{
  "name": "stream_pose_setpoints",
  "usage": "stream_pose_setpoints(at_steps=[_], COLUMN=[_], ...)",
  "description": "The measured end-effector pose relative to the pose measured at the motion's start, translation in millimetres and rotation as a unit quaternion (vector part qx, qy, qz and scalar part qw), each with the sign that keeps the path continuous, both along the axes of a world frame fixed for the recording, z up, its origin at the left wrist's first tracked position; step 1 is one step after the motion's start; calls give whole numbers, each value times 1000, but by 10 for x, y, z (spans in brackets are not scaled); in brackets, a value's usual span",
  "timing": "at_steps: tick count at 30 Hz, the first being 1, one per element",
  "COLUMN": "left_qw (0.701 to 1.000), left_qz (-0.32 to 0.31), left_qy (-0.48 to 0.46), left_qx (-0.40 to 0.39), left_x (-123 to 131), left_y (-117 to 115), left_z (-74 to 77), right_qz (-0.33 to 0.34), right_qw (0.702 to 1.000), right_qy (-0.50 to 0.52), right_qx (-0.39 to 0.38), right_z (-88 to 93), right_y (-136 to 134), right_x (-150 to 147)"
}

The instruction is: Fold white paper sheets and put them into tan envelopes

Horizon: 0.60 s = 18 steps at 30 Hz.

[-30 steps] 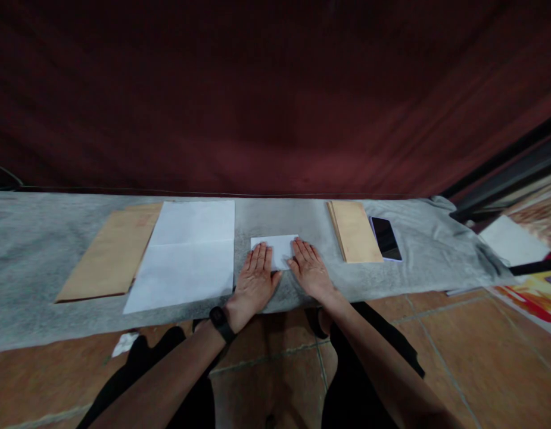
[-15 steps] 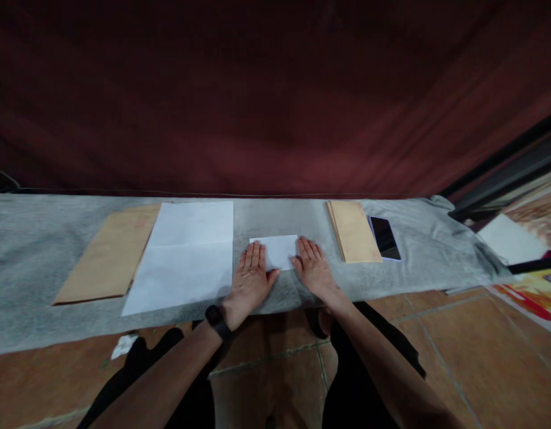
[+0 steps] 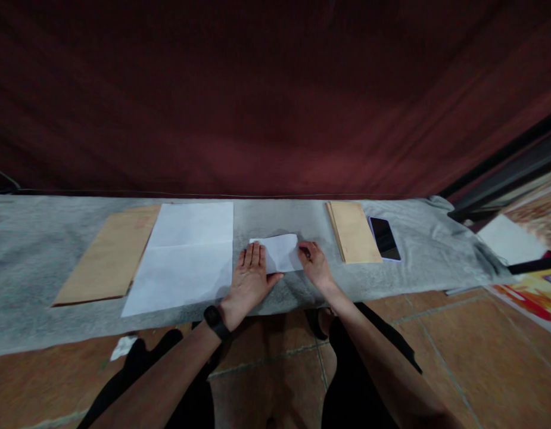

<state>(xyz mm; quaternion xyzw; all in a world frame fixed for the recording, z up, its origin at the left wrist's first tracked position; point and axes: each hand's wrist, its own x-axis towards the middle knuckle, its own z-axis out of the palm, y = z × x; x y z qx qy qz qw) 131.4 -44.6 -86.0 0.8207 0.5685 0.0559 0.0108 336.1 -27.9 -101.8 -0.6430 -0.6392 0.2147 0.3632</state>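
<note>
A small folded white paper (image 3: pixel 282 253) lies on the grey cloth (image 3: pixel 284 217) in front of me, its right part slightly raised. My left hand (image 3: pixel 251 274) lies flat on its left end, fingers out and thumb spread along the near edge. At the right edge of the paper, my right hand (image 3: pixel 316 265) has its fingers curled in a pinch on that edge. Left of the hands, larger white sheets (image 3: pixel 190 256) with a crosswise crease lie flat.
Large brown envelopes (image 3: pixel 109 253) lie at the left. Smaller tan envelopes (image 3: pixel 356 232) and a phone (image 3: pixel 385 238) are at the right. Behind the cloth hangs a dark red curtain (image 3: pixel 275 119). Below is a tiled floor (image 3: pixel 458 345).
My right hand has gone from lying flat with spread fingers to curled fingers at the paper's right edge. That side of the paper has lifted a little. My left hand stays nearly in place.
</note>
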Motion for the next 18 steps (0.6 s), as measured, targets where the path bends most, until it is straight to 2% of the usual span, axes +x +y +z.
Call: stream_pose_setpoints(at_steps=[7, 10, 13, 15, 16, 18], left_qw=[999, 998, 989, 962, 938, 868], left_qz=[1, -5, -5, 2, 13, 44], left_qy=[-34, -57, -149, -271, -344, -485], left_qx=[2, 2, -2, -28, -48, -100], left_x=[46, 74, 86, 91, 96, 116], left_y=[-20, -14, 24, 60, 76, 97], left_z=[44, 88, 155, 197, 212, 222], right_qz=[11, 26, 55, 60, 53, 27], right_qw=[976, 946, 913, 909, 914, 930], right_qy=[217, 321, 402, 411, 400, 365], right_qx=[-4, -33, -37, -33, -32, -31], right_z=[94, 208, 302, 323, 317, 279], right_y=[22, 12, 2, 5, 9, 20], right_x=[-60, -99, -131, -140, -141, -141])
